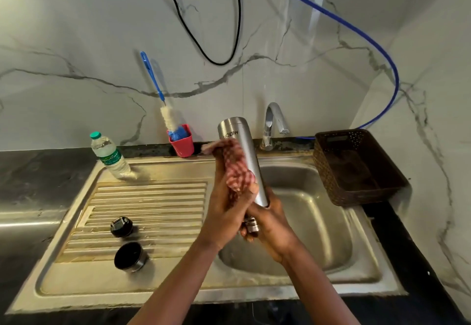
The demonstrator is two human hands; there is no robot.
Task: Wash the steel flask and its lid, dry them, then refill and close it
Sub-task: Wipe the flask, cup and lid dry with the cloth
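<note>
The steel flask is held upside down over the sink basin, its threaded mouth pointing down. My right hand grips it near the neck. My left hand holds a red checked cloth wrapped against the flask's left side. On the ribbed drainboard to the left lie a black stopper lid and a steel-rimmed black cap, both apart from my hands.
The tap stands behind the basin. A plastic water bottle stands at the drainboard's back left. A red cup holds a blue-handled bottle brush. A brown basket sits on the counter at the right.
</note>
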